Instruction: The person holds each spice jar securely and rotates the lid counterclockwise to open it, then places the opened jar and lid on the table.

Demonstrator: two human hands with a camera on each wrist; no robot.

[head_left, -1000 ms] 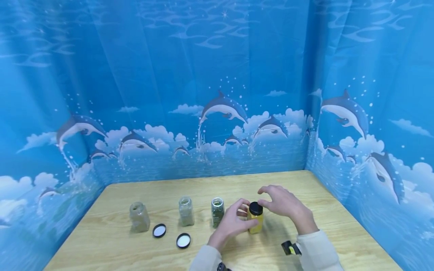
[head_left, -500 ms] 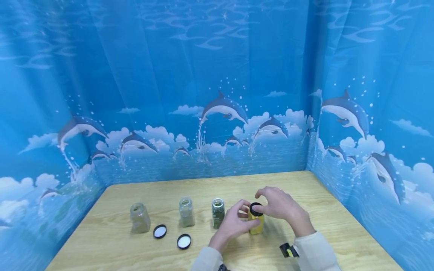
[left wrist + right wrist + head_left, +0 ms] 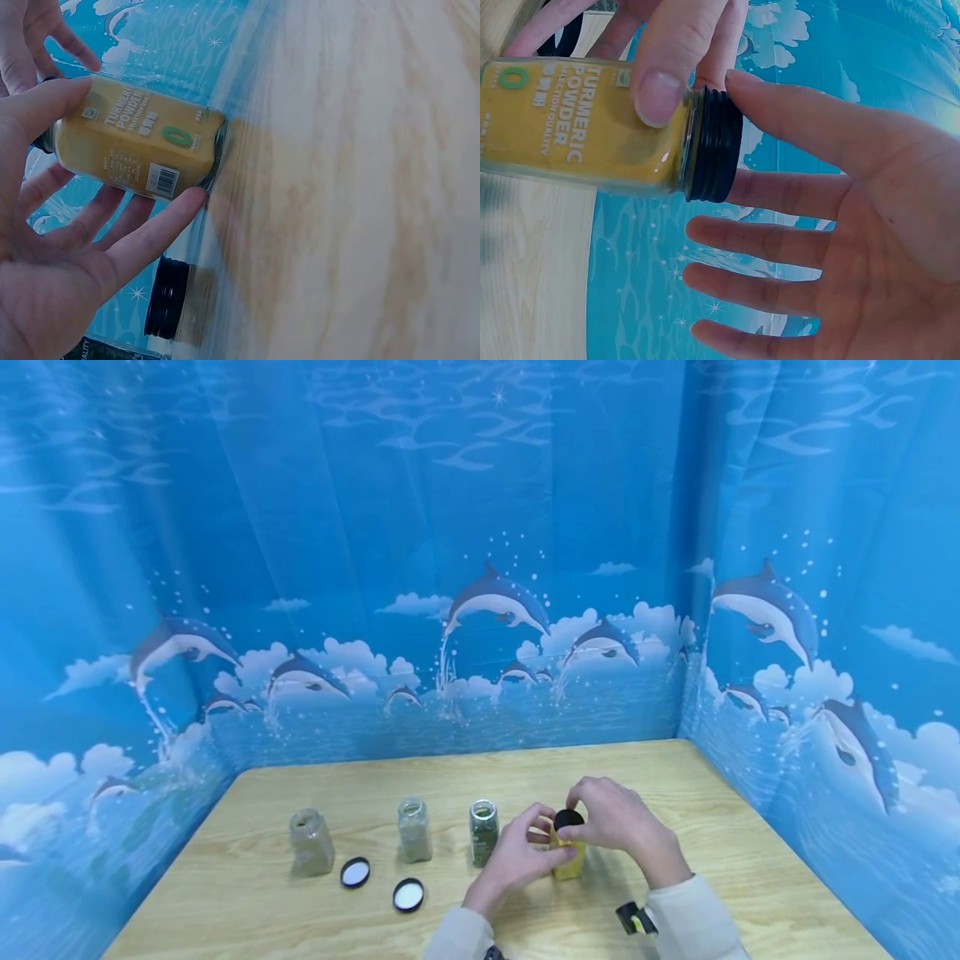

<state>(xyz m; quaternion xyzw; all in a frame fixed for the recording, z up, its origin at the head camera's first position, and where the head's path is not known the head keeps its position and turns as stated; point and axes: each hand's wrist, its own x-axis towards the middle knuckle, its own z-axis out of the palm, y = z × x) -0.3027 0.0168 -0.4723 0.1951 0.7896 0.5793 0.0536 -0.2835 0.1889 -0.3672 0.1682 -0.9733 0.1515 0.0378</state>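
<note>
A glass jar of turmeric powder (image 3: 142,139) with a black lid (image 3: 718,146) stands on the table in the head view. My left hand (image 3: 517,858) grips the jar's body, its thumb (image 3: 664,82) across one side and its fingers round the other. From the right, my right hand (image 3: 621,817) pinches the lid between thumb (image 3: 795,112) and index finger, while its other fingers stretch out straight, clear of the jar. Beside my left hand stands a lidless jar with green contents (image 3: 483,833). A loose black lid (image 3: 166,298) lies below the left hand in the left wrist view.
Two lidless, pale glass jars stand further left, one at the far side (image 3: 311,843) and one nearer the middle (image 3: 415,831). Two black lids (image 3: 355,872) (image 3: 408,895) lie white side up in front of them. A blue dolphin curtain (image 3: 480,568) encloses the wooden table (image 3: 247,893).
My right hand has moved slightly left and down onto the lid, its thumb and index finger closing in on it. The left hand keeps its hold on the jar.
</note>
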